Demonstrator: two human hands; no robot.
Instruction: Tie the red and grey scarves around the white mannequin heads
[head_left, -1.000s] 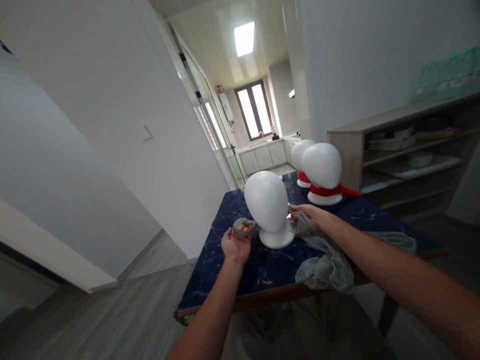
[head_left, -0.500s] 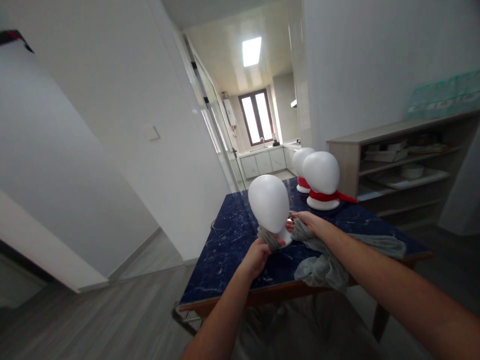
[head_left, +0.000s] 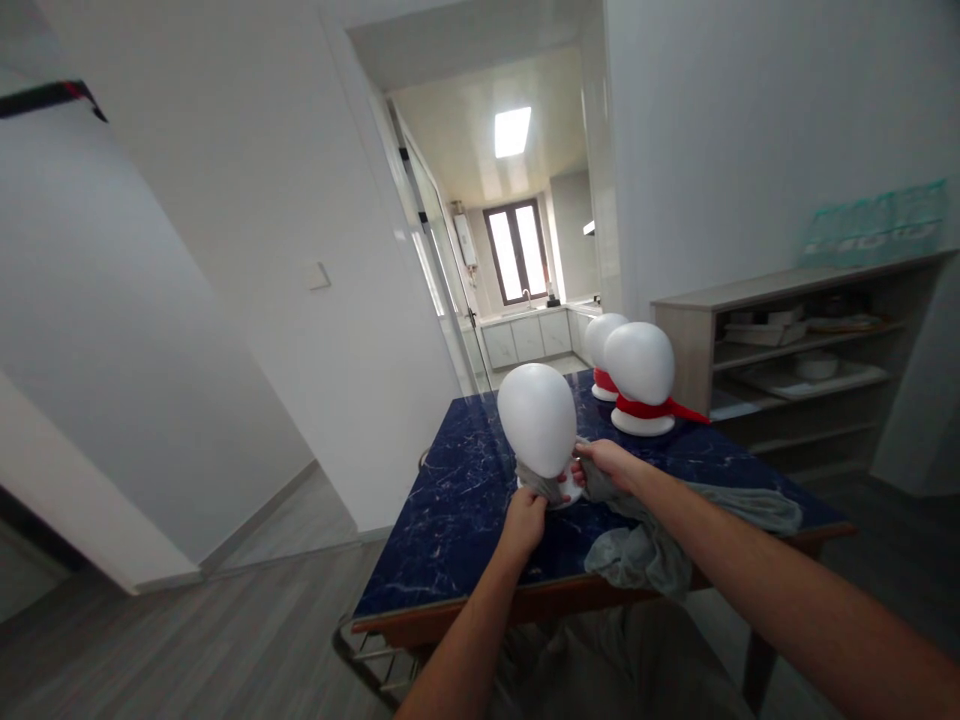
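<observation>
A white mannequin head (head_left: 537, 418) stands on the blue marbled table (head_left: 442, 510) in front of me. A grey-green scarf (head_left: 641, 555) passes around its neck, and the rest lies bunched on the table and over its front edge. At the front left of the neck, my left hand (head_left: 526, 515) is closed on the scarf. My right hand (head_left: 607, 465) grips another stretch of it just right of the neck; part of these fingers is hidden behind the cloth.
Two more white mannequin heads, a nearer one (head_left: 640, 365) and one behind it (head_left: 600, 340), wear red scarves (head_left: 649, 408) at the back right. A shelf unit (head_left: 682, 335) with bottles (head_left: 874, 232) on top stands at the right wall. Beyond the table a doorway opens to a kitchen.
My left hand has shifted slightly against the front of the neck, and the scarf there sits flatter. The right hand stays beside the neck. The whole view has tilted up a little.
</observation>
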